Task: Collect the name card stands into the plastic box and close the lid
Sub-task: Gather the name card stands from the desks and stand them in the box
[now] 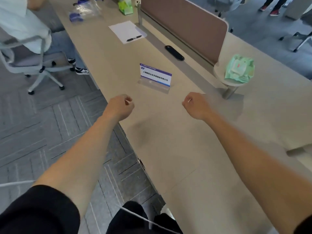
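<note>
One clear acrylic name card stand (155, 78) with a blue-and-white card stands upright on the long beige desk (185, 149). My left hand (120, 106) hovers at the desk's left edge, short of the stand, fingers curled shut with nothing visibly in them. My right hand (196, 104) is held over the desk to the right of the stand, also curled shut and empty. Both hands are apart from the stand. No plastic box shows up in this view.
A brown divider panel (185, 26) runs along the desk's far side, with a black oblong object (174, 52) before it. A green wipes pack (239, 69) lies on a small round shelf. Farther off lie paper with a pen (125, 31), a green tissue pack (125, 5), a clear bag (86, 10). A seated person (22, 26) is at left.
</note>
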`<action>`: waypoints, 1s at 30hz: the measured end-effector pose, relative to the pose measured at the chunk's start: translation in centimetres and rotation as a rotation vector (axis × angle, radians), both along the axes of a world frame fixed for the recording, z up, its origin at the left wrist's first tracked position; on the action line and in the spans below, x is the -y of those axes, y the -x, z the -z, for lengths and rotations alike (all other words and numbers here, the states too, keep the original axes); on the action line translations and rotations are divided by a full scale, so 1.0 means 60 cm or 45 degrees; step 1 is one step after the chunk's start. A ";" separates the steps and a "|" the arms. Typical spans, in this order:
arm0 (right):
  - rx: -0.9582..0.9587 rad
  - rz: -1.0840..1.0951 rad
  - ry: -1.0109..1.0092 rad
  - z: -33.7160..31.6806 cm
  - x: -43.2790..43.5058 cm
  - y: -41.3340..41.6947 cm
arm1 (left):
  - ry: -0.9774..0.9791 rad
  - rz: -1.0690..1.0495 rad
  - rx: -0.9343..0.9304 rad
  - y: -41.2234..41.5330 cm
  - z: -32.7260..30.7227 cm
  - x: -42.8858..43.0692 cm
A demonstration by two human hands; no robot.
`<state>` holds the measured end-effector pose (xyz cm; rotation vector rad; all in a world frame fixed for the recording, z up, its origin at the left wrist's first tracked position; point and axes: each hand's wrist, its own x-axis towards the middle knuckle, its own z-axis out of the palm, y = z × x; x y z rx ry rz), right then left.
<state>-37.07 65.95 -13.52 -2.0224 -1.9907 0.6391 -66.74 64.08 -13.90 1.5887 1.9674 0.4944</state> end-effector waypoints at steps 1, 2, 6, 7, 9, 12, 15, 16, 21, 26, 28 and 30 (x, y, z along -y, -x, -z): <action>0.043 0.006 0.022 0.009 -0.021 0.002 | 0.034 0.014 -0.051 0.003 0.017 -0.028; 0.095 0.006 0.047 0.022 -0.047 0.005 | 0.076 0.040 -0.114 0.007 0.038 -0.063; 0.357 0.006 0.104 0.068 -0.152 0.024 | 0.185 0.153 -0.346 0.011 0.121 -0.194; 0.373 0.021 0.108 0.079 -0.180 0.032 | 0.197 0.168 -0.369 0.009 0.139 -0.228; 0.373 0.051 0.144 0.100 -0.234 0.051 | 0.222 0.191 -0.446 0.008 0.161 -0.290; 0.345 0.081 0.214 0.131 -0.304 0.079 | 0.189 0.181 -0.521 0.009 0.187 -0.370; 0.274 0.159 0.229 0.172 -0.365 0.093 | 0.153 0.095 -0.406 0.004 0.210 -0.443; 0.225 0.189 0.238 0.185 -0.377 0.093 | 0.133 0.084 -0.334 0.001 0.218 -0.460; -0.016 0.262 0.344 0.255 -0.431 0.081 | 0.041 0.102 -0.006 -0.003 0.261 -0.529; -0.101 0.213 0.195 0.289 -0.442 0.083 | 0.018 0.018 0.137 -0.028 0.292 -0.531; -0.165 0.240 0.186 0.286 -0.437 0.080 | 0.006 -0.010 0.176 -0.036 0.290 -0.526; -0.199 0.218 0.218 0.274 -0.423 0.072 | -0.001 -0.006 0.210 -0.038 0.283 -0.513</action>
